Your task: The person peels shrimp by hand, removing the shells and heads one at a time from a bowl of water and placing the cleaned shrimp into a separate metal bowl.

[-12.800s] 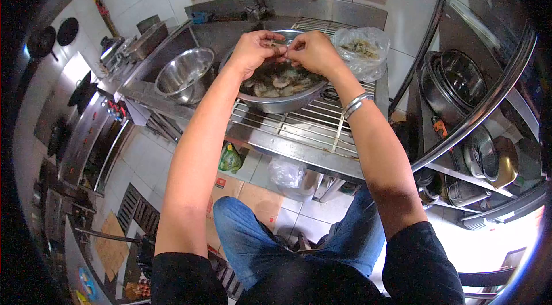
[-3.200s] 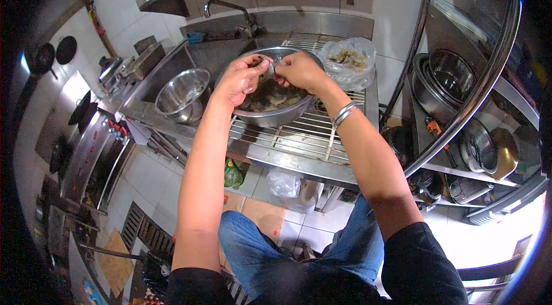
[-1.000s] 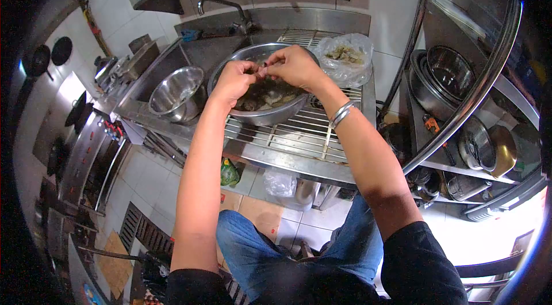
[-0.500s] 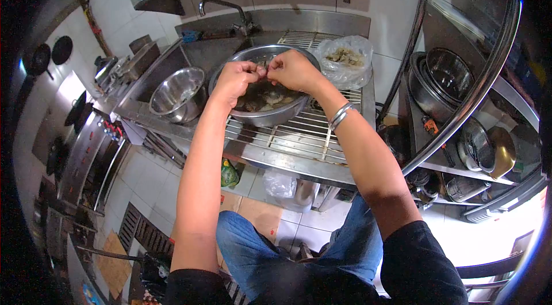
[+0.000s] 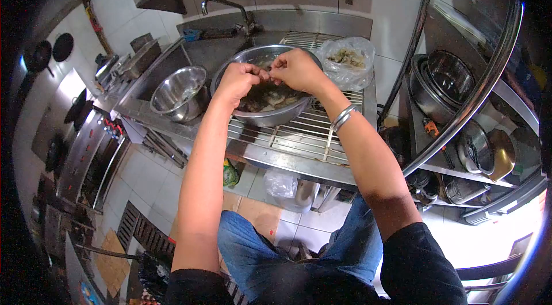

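Note:
Both hands are raised over a large steel basin (image 5: 270,118) of dark water on the sink's draining rack. My left hand (image 5: 237,82) is closed, thumb and fingers pinched together above the near-left part of the basin. Facing it, my right hand (image 5: 296,70) pinches too, its fingertips almost meeting the left ones. Between them is a small dark piece whose kind I cannot tell. Pale greyish pieces (image 5: 279,99) lie in the water below. A clear plastic bag (image 5: 357,77) holding yellowish-grey scraps (image 5: 347,56) stands just right of the basin.
A smaller steel bowl (image 5: 181,95) stands left of the basin at the sink's edge. Behind is a faucet (image 5: 227,3). The wire rack (image 5: 310,135) carries the basin. Stacked pots (image 5: 437,86) fill a shelf to the right, and a stove (image 5: 86,155) stands far left.
Both hands stay pinched over the basin, with only slight shifts of the fingers. The camera view has moved a little; the bowl and bag remain in place.

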Tool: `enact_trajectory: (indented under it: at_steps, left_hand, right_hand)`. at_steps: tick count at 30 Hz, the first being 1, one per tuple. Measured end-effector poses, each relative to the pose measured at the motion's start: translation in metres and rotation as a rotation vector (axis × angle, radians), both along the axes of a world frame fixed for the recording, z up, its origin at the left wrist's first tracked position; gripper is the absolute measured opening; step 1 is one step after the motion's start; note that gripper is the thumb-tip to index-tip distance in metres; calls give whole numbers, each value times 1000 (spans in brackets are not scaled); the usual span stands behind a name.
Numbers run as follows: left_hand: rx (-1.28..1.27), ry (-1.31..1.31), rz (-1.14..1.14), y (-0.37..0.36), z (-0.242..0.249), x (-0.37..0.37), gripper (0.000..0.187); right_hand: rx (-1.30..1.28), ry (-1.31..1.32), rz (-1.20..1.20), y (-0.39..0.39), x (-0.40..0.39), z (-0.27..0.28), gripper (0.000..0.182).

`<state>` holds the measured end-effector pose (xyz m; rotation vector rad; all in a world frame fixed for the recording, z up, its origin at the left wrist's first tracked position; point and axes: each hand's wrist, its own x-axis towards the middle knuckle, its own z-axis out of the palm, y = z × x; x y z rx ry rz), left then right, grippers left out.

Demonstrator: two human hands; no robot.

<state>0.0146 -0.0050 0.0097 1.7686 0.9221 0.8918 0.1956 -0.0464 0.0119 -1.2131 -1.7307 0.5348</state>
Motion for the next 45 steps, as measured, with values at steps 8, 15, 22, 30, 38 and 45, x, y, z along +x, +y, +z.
enact_trajectory:
  at_steps: [8, 15, 22, 30, 38, 45]
  left_hand:
    - [-214, -101, -107, 2, 6, -6, 11]
    - [-554, -501, 43, 23, 3, -15, 9]
    - [-628, -787, 178, 28, 1, -19, 13]
    - [-691, -851, 216, 26, 4, -19, 33]
    - [-553, -770, 237, 24, 1, -13, 42]
    - [-505, -643, 201, 19, 2, -12, 39]
  right_hand:
    - [4, -59, -95, -3, -1, 3, 19]
    - [585, -16, -668, 6, 47, 15, 21]
    - [155, -687, -993, 18, 102, -17, 25]
    - [325, -390, -436, 8, 15, 15, 28]
    - [-79, -852, -98, 14, 2, -6, 32]
    - [-43, -734, -78, 17, 3, -11, 33]
